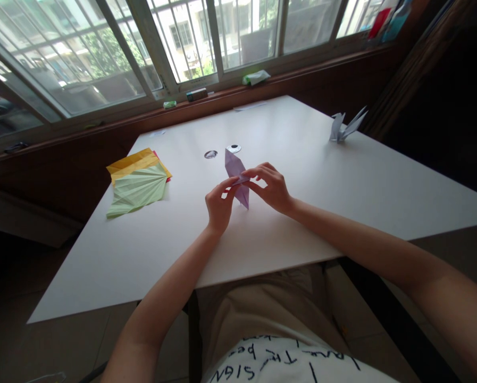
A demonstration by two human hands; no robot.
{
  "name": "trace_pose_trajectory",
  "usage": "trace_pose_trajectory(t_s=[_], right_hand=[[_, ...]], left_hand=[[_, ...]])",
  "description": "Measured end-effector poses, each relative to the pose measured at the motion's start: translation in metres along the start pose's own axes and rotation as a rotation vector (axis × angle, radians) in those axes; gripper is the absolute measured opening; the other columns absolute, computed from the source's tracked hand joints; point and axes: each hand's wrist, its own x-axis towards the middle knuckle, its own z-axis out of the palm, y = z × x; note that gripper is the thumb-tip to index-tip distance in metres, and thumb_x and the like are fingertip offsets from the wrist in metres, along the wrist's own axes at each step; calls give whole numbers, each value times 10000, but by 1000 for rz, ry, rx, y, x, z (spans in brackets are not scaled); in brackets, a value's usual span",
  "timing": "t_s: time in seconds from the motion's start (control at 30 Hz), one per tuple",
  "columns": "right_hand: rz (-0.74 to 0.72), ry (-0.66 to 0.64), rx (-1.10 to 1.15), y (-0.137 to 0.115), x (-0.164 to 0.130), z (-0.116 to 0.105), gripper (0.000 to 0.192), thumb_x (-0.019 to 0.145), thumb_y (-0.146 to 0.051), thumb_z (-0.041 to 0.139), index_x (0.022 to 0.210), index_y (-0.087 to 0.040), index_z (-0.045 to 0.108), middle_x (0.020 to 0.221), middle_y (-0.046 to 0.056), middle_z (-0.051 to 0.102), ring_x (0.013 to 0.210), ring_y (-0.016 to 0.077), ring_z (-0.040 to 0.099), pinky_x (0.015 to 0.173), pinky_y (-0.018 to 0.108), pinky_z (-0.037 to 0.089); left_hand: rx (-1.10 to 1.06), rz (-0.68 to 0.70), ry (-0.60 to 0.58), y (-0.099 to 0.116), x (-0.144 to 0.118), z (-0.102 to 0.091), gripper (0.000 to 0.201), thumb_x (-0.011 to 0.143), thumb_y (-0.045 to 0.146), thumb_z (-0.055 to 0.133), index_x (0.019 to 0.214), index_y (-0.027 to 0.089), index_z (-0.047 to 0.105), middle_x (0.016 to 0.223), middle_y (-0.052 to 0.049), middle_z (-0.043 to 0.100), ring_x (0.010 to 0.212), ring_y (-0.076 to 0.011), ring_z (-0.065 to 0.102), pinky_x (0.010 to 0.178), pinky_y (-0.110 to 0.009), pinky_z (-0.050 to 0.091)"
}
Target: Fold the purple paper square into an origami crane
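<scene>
Purple folded paper (233, 165): tear risk
Left hand (219, 206) and right hand (273, 189) pinch its middle; uneven pulling could skew or rip it.

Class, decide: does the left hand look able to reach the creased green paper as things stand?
Probably yes: nothing visible stands between the left hand and the creased green paper, though that hand holds folded purple paper.

Room to pass runs over the worktop (366, 181) between the right grip (275, 189) and the folded bird (344, 130). Coloured sheets (139, 185) lie in the way at left
</scene>
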Motion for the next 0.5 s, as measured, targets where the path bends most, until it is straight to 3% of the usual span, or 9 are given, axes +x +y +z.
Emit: trace_pose_trajectory(t_s=[0.17, 0.5], right_hand=[[-29, -26, -48, 2, 0, 0, 136, 840, -305, 537, 904, -246, 641, 812, 34, 627, 811, 168, 529, 715, 338, 499], [73, -74, 13, -2, 1, -3, 169, 838, -365, 527, 822, -259, 657, 876, 33, 532, 783, 143, 548, 665, 310, 506]], left_hand=[[53, 52, 27, 0, 1, -2, 148, 762, 260, 613, 888, 236, 686, 853, -26, 690, 808, -132, 613, 654, -251, 499], [93, 10, 39, 2, 0, -1, 128, 759, 311, 616, 848, 255, 688, 747, 3, 544, 639, -73, 511, 562, -195, 431]])
